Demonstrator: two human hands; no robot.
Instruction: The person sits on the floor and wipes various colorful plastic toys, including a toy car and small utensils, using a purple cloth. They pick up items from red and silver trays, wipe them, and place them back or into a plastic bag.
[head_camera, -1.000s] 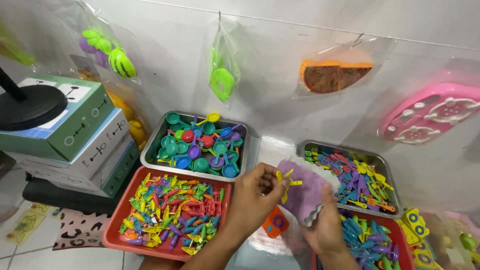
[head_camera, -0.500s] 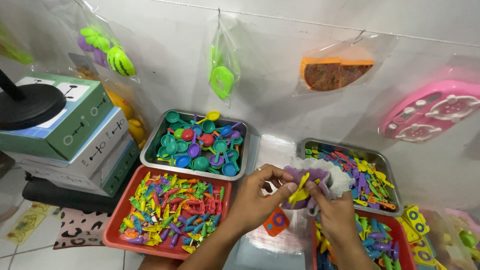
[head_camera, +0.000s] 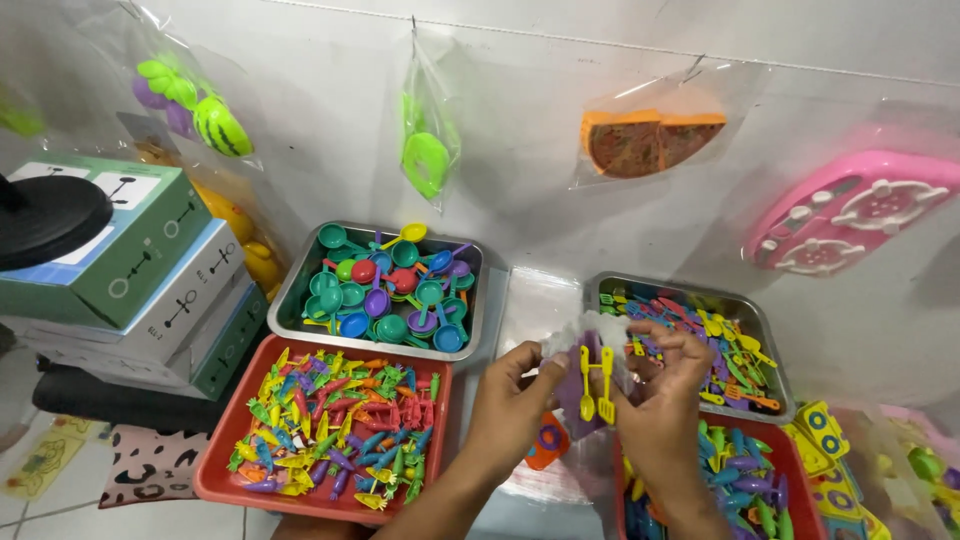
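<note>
While I scan from the left edge of the worktop, I count three stacked boxes (head_camera: 150, 290), then a red tray of small toy vegetables (head_camera: 325, 425) with a steel tray of toy spoons and ladles (head_camera: 385, 290) behind it. Near the middle, my left hand (head_camera: 515, 405) pinches the edge of a clear plastic bag (head_camera: 590, 345), fingers narrow on the film. Inside or just at the bag's mouth I see two yellow toy utensils (head_camera: 595, 375), a spoon and a fork, against something purple. My right hand (head_camera: 665, 400) grips the bag's other side, fingers curled close; I cannot tell whether they also hold the utensils. Further right sit a steel tray of toy cutlery (head_camera: 720, 335) and a second red tray (head_camera: 790, 470), so four trays in all. On the wall hang at least four bagged toys. I judge the packing only begun: few pieces bagged, trays full.
</note>
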